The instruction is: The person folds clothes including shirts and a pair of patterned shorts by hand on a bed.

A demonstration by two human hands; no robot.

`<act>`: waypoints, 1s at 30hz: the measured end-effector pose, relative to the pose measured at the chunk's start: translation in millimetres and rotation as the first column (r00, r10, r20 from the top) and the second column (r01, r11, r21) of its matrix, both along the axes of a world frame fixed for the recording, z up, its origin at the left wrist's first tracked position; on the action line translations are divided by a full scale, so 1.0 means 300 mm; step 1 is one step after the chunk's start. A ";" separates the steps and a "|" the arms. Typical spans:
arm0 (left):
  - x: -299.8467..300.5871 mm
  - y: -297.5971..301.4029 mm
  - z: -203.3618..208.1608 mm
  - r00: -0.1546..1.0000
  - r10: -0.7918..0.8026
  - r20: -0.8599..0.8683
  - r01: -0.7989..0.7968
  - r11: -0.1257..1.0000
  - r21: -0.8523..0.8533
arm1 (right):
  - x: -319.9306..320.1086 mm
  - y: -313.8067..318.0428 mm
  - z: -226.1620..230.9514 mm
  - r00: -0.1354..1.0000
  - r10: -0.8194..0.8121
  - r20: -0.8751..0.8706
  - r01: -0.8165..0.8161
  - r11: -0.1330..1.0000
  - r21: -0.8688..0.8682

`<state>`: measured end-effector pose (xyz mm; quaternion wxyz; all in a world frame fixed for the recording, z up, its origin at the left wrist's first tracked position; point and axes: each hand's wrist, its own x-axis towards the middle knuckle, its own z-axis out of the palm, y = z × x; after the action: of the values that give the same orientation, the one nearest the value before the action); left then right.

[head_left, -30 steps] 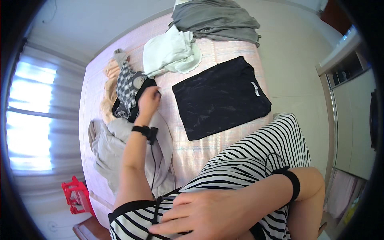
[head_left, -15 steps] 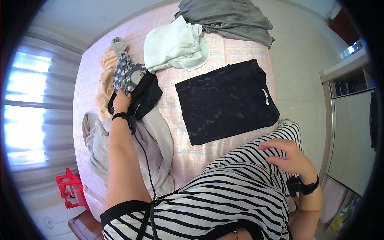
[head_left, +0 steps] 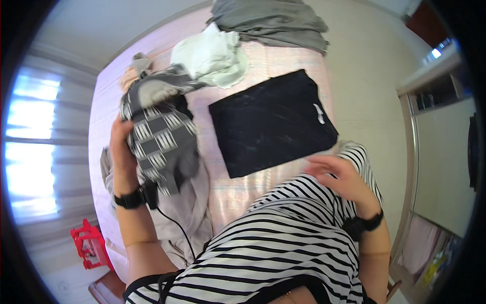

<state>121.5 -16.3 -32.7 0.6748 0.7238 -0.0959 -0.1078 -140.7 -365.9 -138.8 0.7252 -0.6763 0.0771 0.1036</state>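
A grey and black checked garment (head_left: 164,137) with white stripe marks hangs raised and loosely bunched over the left side of the bed. My left hand (head_left: 121,142) grips it by its left edge; the fingers are partly hidden by the cloth. In the middle of the bed a black garment (head_left: 268,124) lies flat, folded into a rectangle with a small white label at its right side. My right hand (head_left: 336,175) hovers empty beside its lower right corner, fingers apart, in front of my striped clothing.
A crumpled white garment (head_left: 210,55) and a grey one (head_left: 273,23) lie at the far side of the bed (head_left: 228,202). Beige clothing (head_left: 190,218) spreads below the checked garment, and peach cloth (head_left: 129,78) shows behind it. A red plastic object (head_left: 91,245) stands at lower left.
My left hand has pulled the checked garment up off the pile and toward me, so it now spreads larger. My right hand has shifted slightly left in view, still empty.
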 end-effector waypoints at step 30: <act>-0.492 -0.631 -0.436 0.702 -0.405 -0.586 0.212 0.904 -0.371 | -0.604 -0.151 -0.190 0.493 -0.837 -0.237 0.578 0.112 0.808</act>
<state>-26.1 -205.5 -163.4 0.7309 0.5126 0.0092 -0.4504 -321.9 -411.3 -196.0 0.9022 -0.1401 0.2334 -0.3347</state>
